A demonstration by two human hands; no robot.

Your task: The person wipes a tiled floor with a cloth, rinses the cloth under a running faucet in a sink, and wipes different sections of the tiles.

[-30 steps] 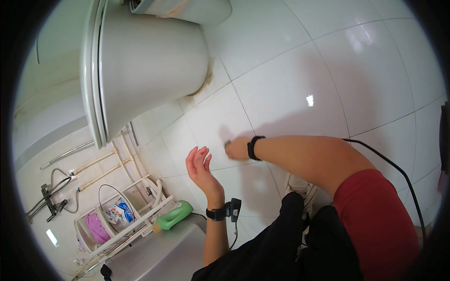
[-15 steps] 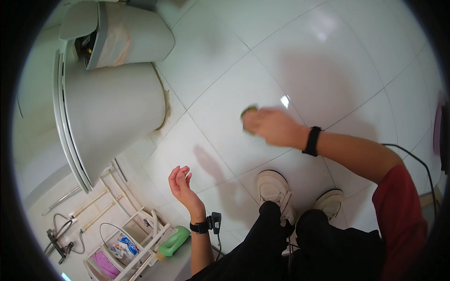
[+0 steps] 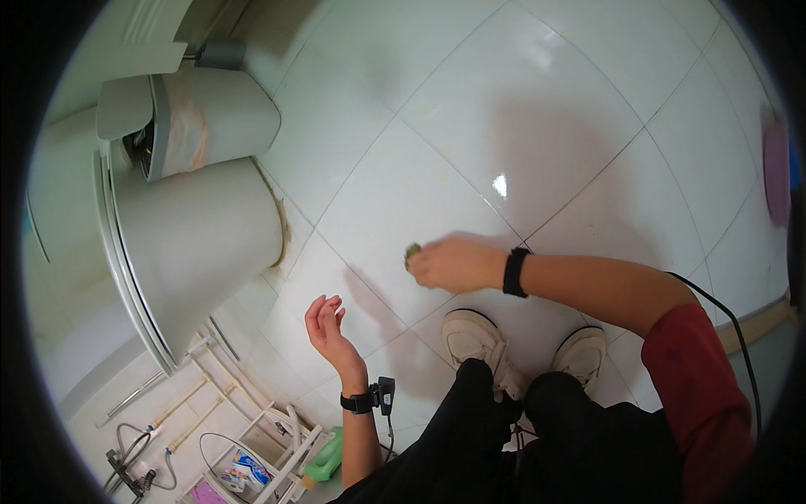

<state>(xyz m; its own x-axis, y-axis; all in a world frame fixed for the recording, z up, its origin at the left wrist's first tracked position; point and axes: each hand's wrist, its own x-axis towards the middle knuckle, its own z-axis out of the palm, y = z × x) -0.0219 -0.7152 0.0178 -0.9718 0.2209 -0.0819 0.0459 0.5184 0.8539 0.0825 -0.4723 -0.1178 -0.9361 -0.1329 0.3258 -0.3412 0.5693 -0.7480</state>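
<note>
My right hand (image 3: 453, 264) is closed on a small green scouring pad (image 3: 411, 256), whose edge sticks out past the fingertips. Hand and pad are low over the white tiled floor (image 3: 382, 197), in front of my shoes; whether the pad touches the tiles is hard to tell. My left hand (image 3: 326, 329) hangs in the air to the left of my legs, its fingers loosely bent and apart, with nothing in it. Both wrists wear black bands, the left one with a small device and a cable.
On the left stand a white toilet (image 3: 201, 223) and a grey waste bin (image 3: 222, 118) with its lid up. A white rack (image 3: 281, 445) and a green bottle (image 3: 326, 458) are at the lower left. A purple basin (image 3: 774, 176) shows at the right edge. My shoes (image 3: 474, 338) stand on the tiles.
My right hand has moved left and nearer to my feet with the scouring pad. The left hand is nearly still. The view has shifted, so the bin and toilet sit lower.
</note>
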